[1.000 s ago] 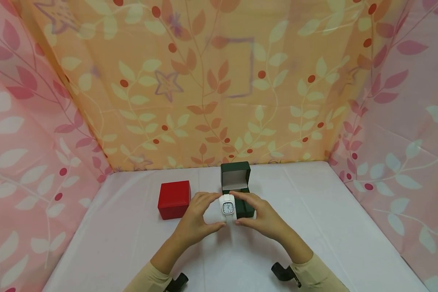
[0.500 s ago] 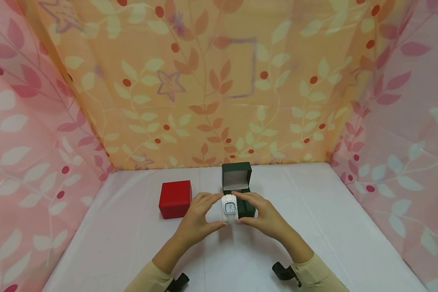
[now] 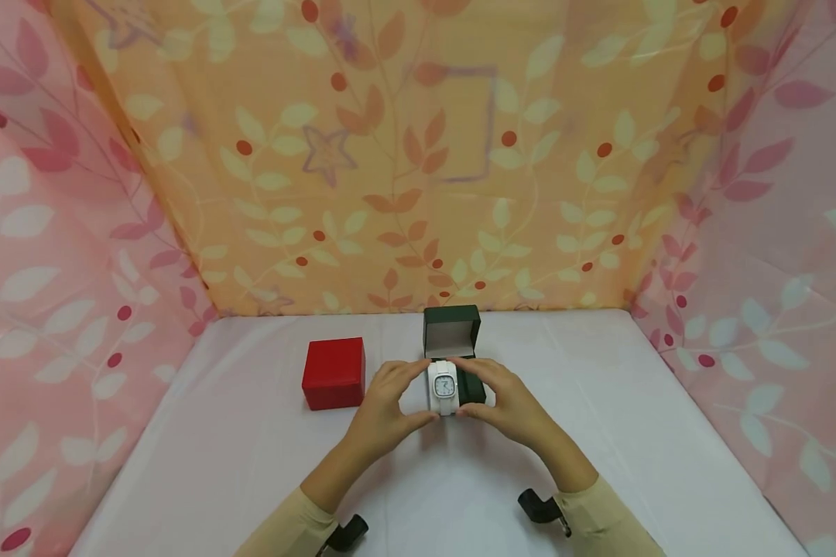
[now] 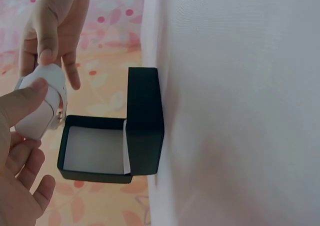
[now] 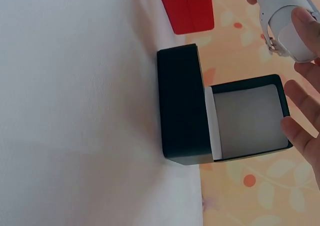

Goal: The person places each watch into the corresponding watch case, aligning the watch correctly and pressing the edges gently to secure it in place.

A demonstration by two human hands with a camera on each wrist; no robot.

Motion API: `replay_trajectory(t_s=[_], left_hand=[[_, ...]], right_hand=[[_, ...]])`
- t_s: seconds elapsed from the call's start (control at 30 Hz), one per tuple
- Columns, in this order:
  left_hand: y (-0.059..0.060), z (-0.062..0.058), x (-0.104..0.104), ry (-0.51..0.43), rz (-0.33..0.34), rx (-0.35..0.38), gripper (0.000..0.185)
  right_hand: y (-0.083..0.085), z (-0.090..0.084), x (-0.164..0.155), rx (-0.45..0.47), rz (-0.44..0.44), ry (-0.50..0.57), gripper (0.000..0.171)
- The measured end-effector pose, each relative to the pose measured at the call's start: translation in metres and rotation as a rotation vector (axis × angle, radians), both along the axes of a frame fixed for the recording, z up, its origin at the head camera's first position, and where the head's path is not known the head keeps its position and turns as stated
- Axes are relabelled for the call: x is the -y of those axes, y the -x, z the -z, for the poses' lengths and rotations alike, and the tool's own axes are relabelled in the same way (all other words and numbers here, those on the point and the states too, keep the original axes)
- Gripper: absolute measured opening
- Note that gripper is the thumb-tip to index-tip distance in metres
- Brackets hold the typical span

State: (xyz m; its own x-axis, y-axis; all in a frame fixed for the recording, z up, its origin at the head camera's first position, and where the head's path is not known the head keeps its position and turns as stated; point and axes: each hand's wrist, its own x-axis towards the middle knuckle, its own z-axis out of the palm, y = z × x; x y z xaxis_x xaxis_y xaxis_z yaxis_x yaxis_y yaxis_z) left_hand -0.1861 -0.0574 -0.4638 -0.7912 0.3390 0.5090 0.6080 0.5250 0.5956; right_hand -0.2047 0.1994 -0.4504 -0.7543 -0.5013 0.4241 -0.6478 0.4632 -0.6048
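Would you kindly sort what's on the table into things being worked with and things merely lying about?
In use:
- white watch, pinched between left hand and right hand
- open dark green box, lid up, right behind the watch

Lying about:
- closed red box, left of the green one, untouched

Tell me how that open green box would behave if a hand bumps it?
The green box looks small and probably light, so it could slide on the smooth white table. Its lid stands upright, so a rearward bump may tip it.
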Motion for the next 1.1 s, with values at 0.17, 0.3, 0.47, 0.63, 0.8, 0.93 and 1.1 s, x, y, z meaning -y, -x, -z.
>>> replay_trajectory(t_s=[0.17, 0.3, 0.47, 0.63, 0.8, 0.93, 1.1], left_hand=[[0.008, -0.001, -0.009, -0.023, -0.014, 0.082, 0.082], [0.016, -0.001, -0.015, -0.021, -0.007, 0.123, 0.081], [0.026, 0.001, -0.018, 0.028, 0.027, 0.113, 0.082], [0.034, 0.001, -0.018, 0.070, 0.058, 0.113, 0.081], [0.039, 0.001, -0.020, 0.075, 0.037, 0.166, 0.081], [0.043, 0.000, -0.022, 0.077, 0.027, 0.180, 0.080], [0.049, 0.001, -0.024, 0.109, 0.016, 0.177, 0.080]], right_hand=[[0.007, 0.006, -0.007, 0.014, 0.004, 0.013, 0.077], [0.011, 0.008, -0.012, 0.024, 0.009, 0.009, 0.077], [0.019, 0.009, -0.017, 0.036, 0.012, -0.002, 0.078], [0.027, 0.012, -0.020, 0.052, 0.005, 0.004, 0.078], [0.032, 0.012, -0.022, 0.049, 0.001, 0.016, 0.078], [0.037, 0.012, -0.023, 0.055, 0.004, 0.001, 0.078], [0.043, 0.012, -0.025, 0.097, -0.010, -0.019, 0.077]])
